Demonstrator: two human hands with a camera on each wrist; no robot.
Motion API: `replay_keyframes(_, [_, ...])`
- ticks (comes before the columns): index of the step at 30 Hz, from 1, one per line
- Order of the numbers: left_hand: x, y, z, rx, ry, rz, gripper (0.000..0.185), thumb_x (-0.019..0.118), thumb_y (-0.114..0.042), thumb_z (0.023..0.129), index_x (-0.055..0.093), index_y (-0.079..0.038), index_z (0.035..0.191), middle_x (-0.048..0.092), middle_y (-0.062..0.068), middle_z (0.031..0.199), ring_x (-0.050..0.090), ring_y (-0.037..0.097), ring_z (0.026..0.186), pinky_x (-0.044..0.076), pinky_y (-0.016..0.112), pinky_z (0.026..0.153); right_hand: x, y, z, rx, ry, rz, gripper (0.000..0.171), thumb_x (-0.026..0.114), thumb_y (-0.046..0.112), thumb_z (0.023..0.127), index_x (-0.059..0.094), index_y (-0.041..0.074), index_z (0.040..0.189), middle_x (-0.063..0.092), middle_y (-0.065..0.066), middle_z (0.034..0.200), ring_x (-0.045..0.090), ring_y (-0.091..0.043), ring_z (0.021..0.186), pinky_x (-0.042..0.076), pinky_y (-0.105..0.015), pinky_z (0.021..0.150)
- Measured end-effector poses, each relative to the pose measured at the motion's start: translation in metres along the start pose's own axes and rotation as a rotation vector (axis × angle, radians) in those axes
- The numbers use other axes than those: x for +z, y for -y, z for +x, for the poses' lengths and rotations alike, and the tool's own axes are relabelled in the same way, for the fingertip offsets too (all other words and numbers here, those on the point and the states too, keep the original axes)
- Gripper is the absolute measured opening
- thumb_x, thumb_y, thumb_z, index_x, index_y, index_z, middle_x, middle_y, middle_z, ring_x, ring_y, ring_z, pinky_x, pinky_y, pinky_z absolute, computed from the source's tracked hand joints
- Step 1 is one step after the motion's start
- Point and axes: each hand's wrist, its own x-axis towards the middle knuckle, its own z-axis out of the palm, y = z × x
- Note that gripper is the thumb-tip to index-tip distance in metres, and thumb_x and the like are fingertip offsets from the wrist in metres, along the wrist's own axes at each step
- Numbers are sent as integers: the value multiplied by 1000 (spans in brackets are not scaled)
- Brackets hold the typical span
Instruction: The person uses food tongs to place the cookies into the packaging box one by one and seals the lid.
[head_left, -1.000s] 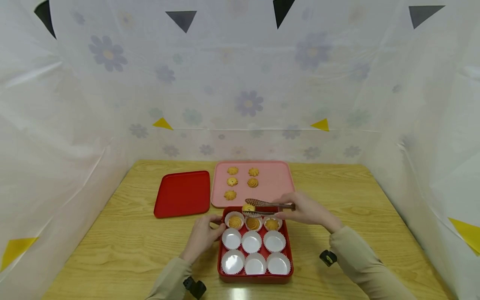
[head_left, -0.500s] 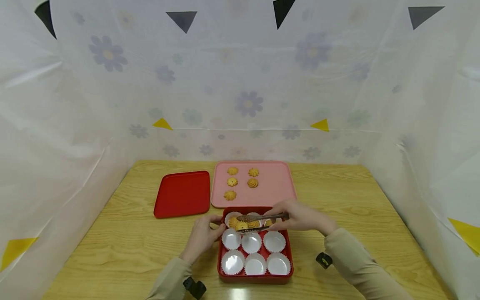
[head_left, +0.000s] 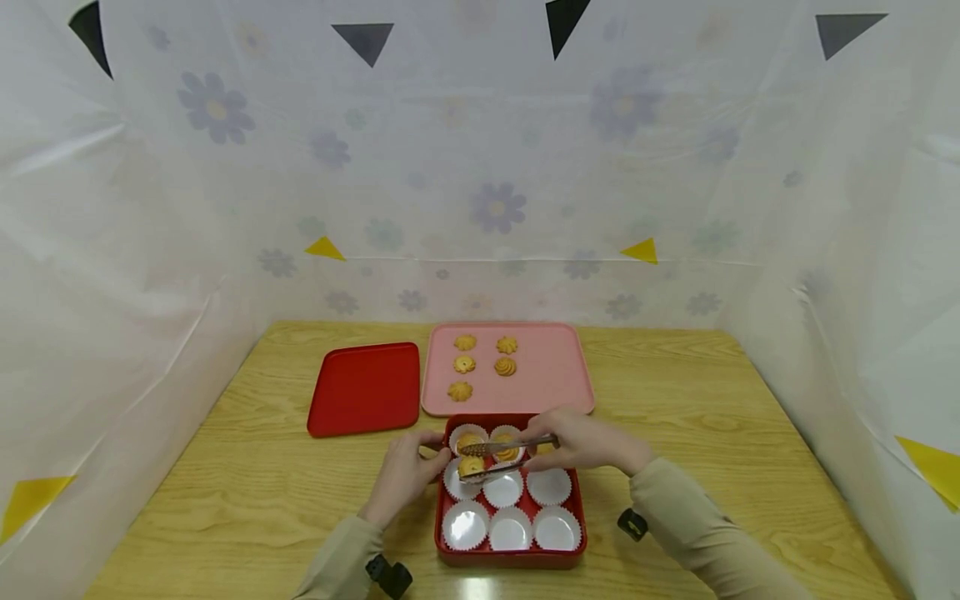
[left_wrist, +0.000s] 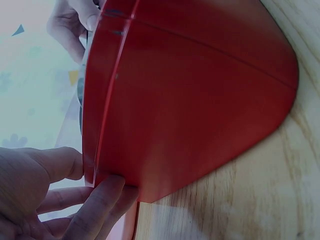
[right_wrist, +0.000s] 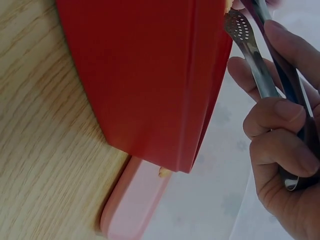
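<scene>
Right hand (head_left: 581,442), at 2 o'clock of the box (head_left: 510,560), squeezes tongs (head_left: 510,447) on a cookie (head_left: 471,467); cookie sits between the tips, above the 10 o'clock cup (head_left: 453,486); left hand (head_left: 405,471) grips the rim, also at 10; best, I judge, to keep the squeeze light (ridged edges look crumbly), tips low and level, cookie centred, then part the tongs evenly, clear of the pleats; cannot tell whether cookie touches cup; right hand masks much of the box's 1 o'clock corner; right wrist view shows only a sliver of cookie.
</scene>
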Motion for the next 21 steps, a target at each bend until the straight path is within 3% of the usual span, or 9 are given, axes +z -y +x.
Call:
replay_keyframes(5, [0, 0, 0, 3, -4, 11, 25, 71, -9, 88, 74, 3, 109, 76, 18, 107, 64, 10, 65, 50, 21, 57, 3, 2, 4, -5, 2, -1, 34, 70, 29, 94, 73, 7, 120, 76, -3, 103, 69, -12, 95, 58, -34, 85])
replay_keyframes(13, [0, 0, 0, -3, 3, 5, 24, 71, -8, 88, 74, 3, 109, 76, 17, 107, 65, 10, 68, 51, 21, 58, 8, 4, 9, 12, -1, -20, 20, 73, 27, 92, 76, 14, 107, 70, 8, 92, 69, -13, 91, 58, -35, 84])
replay_keyframes(21, [-1, -1, 0, -6, 5, 1, 24, 71, -8, 88, 74, 3, 110, 76, 17, 107, 66, 11, 69, 51, 22, 58, 11, 5, 11, 22, 8, -12, 18, 74, 26, 92, 76, 16, 107, 74, 1, 98, 68, -13, 91, 58, -34, 84])
